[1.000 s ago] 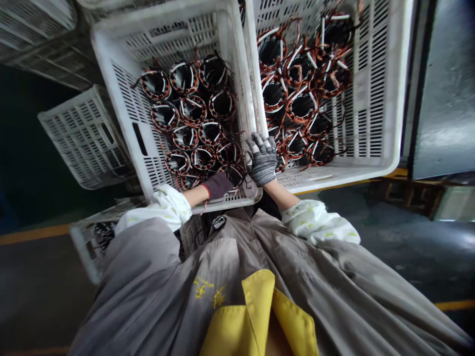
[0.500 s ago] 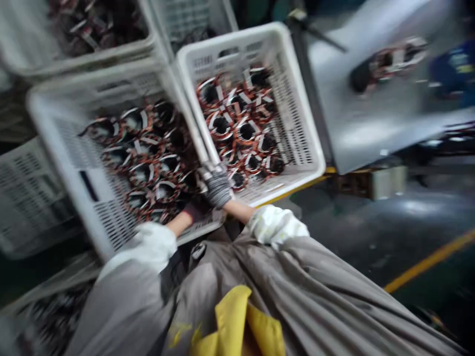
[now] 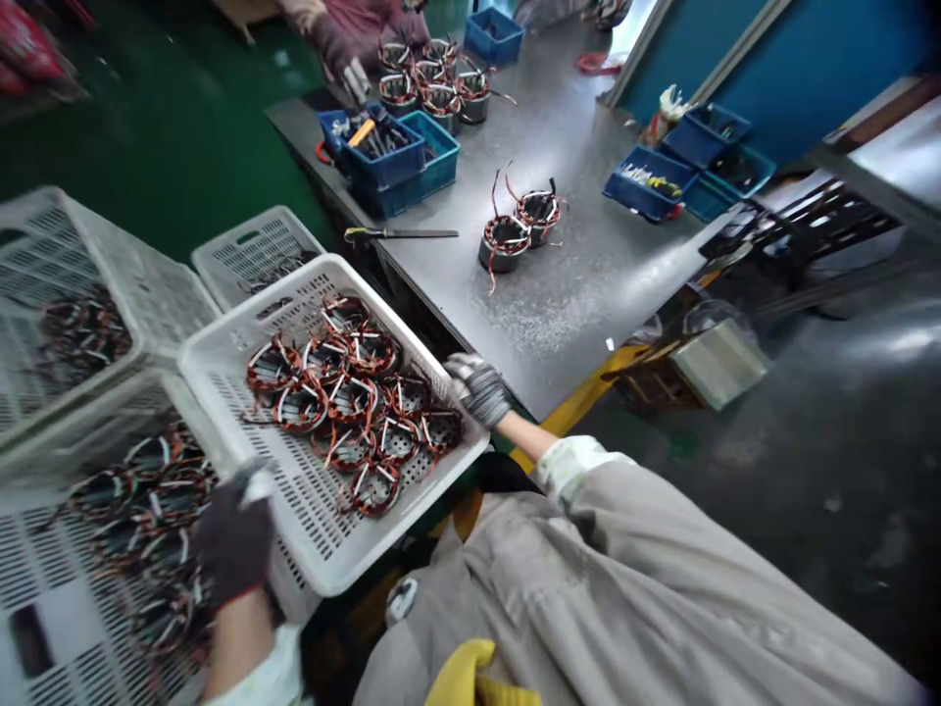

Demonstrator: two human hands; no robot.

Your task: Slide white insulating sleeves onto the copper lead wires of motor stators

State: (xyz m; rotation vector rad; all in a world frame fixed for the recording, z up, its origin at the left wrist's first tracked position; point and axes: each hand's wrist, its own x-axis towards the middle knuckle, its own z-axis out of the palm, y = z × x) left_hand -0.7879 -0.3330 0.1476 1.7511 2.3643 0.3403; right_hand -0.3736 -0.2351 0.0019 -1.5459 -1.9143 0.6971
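A white plastic crate (image 3: pixel 401 549) holds several motor stators (image 3: pixel 353 397) with copper windings and white sleeves. My left hand (image 3: pixel 239 534), in a dark glove, is closed on the crate's left rim, slightly blurred. Over the right rim, beside the table edge, my right hand (image 3: pixel 481 387) in a grey striped glove has its fingers wrapped. Some of the fingers of both hands are hidden by the rim. Below and left of my left hand, a second white crate (image 3: pixel 59 598) contains more stators.
Two stators stand on the metal table (image 3: pixel 470 289), near a file (image 3: pixel 412 233). Blue bins (image 3: pixel 412 186) with tools are at its left edge; more blue bins (image 3: pixel 651 181) lie right. A co-worker's gloved hand (image 3: pixel 345 64) is beside several stators at the back.
The view has swung toward the table. My hands were close together at the two crates' adjoining rims; now they are apart, on opposite sides of one crate.
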